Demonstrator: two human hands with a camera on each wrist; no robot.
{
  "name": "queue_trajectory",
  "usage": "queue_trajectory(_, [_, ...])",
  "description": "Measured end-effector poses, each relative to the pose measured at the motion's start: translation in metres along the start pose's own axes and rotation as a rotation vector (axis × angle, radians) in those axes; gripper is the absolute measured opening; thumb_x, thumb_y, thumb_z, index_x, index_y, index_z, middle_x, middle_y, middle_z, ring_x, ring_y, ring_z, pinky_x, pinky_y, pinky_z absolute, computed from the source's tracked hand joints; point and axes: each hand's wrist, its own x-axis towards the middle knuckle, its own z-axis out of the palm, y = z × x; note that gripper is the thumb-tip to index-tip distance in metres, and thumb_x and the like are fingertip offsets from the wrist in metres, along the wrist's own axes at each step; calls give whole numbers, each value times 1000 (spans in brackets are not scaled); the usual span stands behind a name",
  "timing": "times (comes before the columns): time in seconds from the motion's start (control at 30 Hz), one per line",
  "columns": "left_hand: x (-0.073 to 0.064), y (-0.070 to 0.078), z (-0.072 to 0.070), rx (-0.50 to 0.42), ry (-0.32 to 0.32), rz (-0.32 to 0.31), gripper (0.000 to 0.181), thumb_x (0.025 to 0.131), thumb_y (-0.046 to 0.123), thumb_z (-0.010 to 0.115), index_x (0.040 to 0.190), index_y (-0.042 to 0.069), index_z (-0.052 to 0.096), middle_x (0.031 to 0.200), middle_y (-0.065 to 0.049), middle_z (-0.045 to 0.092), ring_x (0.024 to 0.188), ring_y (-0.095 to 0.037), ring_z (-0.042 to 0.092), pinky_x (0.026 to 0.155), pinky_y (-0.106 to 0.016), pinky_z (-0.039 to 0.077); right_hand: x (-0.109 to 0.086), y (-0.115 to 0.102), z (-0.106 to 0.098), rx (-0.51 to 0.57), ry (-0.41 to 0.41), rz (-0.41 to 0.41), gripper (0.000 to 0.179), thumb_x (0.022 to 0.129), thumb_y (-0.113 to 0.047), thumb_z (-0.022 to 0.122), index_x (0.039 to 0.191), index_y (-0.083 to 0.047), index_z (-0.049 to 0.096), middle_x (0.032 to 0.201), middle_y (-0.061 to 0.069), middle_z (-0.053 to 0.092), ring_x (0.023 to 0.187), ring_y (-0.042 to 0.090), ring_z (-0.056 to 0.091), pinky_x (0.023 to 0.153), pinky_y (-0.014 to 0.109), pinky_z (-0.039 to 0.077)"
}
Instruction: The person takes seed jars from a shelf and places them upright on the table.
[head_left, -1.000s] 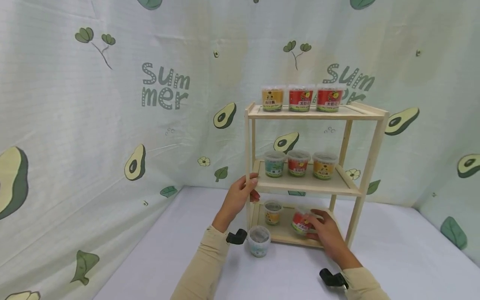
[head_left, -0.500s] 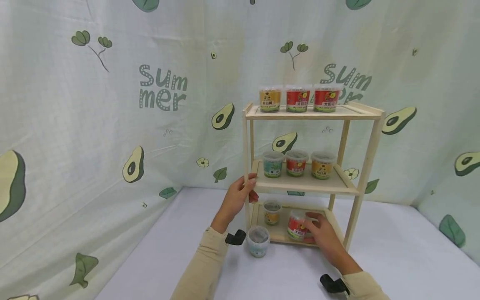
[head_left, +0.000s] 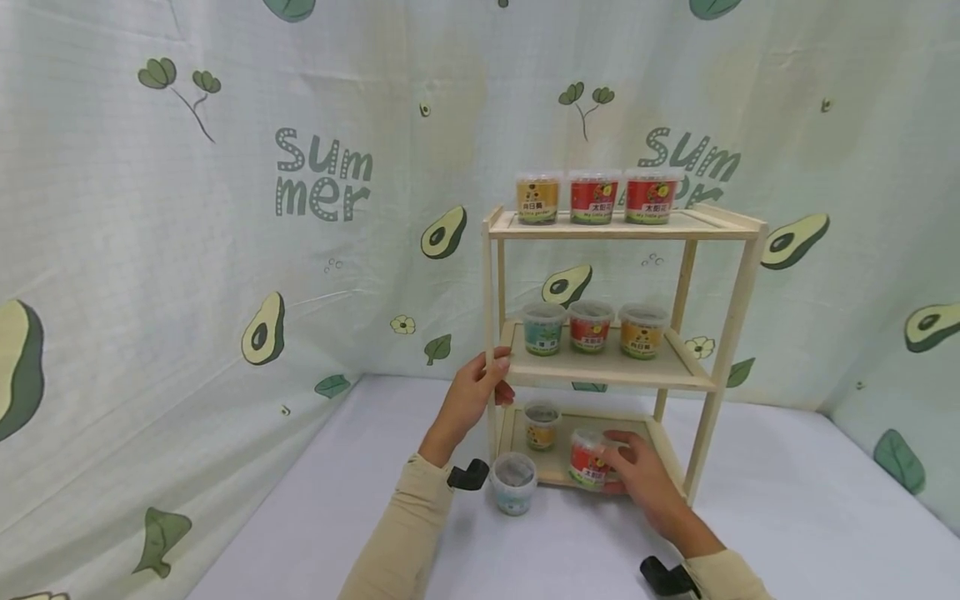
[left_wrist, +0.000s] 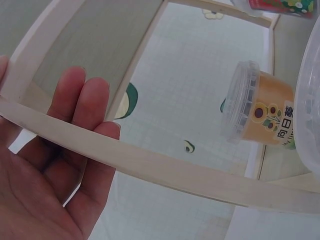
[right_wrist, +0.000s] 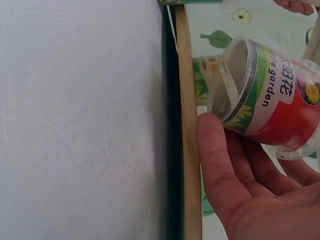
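Note:
My left hand (head_left: 468,398) grips the front left post (left_wrist: 165,165) of a wooden three-tier shelf rack (head_left: 600,379), at middle-board height. In the left wrist view its fingers curl around the pale wood. My right hand (head_left: 647,483) holds a lidded plastic cup with a red label (head_left: 587,462) by its right side, low over the front part of the bottom board. The right wrist view shows the thumb at the cup's base and the other fingers behind the red cup (right_wrist: 280,102). A yellow-labelled cup (head_left: 541,428) stands behind it to the left on that board.
A blue-green cup (head_left: 513,485) stands on the white table (head_left: 300,533), before the rack's left front. The middle board bears a teal cup (head_left: 542,332), a red cup (head_left: 590,328) and a yellow cup (head_left: 642,333). Three more cups line the top board (head_left: 693,221). A printed curtain (head_left: 375,275) hangs behind.
My right hand has moved the red-labelled cup leftward and a little toward the front of the bottom board, and the cup now looks more upright. My left hand keeps its grip on the post.

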Motion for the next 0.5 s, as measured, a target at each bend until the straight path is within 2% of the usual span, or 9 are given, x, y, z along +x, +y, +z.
queue_trajectory(0.13, [3,-10,0,4,21,7,48,105,40,54,143,12,55,85,-25,67,81,-40,65,80,-45,56,-2,-1,3,-3,-5,6,61,100,-28,64,143,6,37,128,27,57,110,32,61,79,43,58])
queue_trajectory(0.27, [5,-11,0,3,30,17,49,103,45,55,141,15,57,82,-19,67,77,-30,66,76,-38,56,-4,-4,4,-30,-15,-5,62,99,-30,65,142,5,39,127,27,59,109,31,62,78,43,58])
queue_trajectory(0.5, [-9,24,0,-17,-30,7,47,107,28,51,145,0,49,91,-35,63,88,-50,62,84,-54,53,-7,-3,4,-30,-35,-4,61,98,-28,66,142,6,41,122,23,63,104,28,64,78,43,58])
